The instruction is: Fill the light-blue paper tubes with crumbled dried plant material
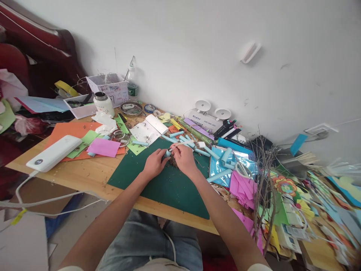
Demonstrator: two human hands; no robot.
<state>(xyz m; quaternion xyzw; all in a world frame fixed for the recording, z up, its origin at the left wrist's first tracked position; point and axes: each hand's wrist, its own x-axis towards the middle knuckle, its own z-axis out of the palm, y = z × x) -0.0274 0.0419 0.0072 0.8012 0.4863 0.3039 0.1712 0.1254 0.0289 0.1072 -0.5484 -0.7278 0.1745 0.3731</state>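
Note:
Over a dark green cutting mat, my left hand is closed round a short light blue paper tube. The fingers of my right hand are pinched together at the tube's upper end; what they hold, if anything, is too small to tell. A small heap of brown crumbly bits lies on the mat just under the hands. Beyond my right hand, several rolled light blue paper tubes lie in a loose pile. A small white block sits among them.
A white power bank with a cable lies at the left, near pink paper. Behind stand an open white bottle and a plastic bottle. Scissors, crumpled pink paper and upright dry twigs crowd the right.

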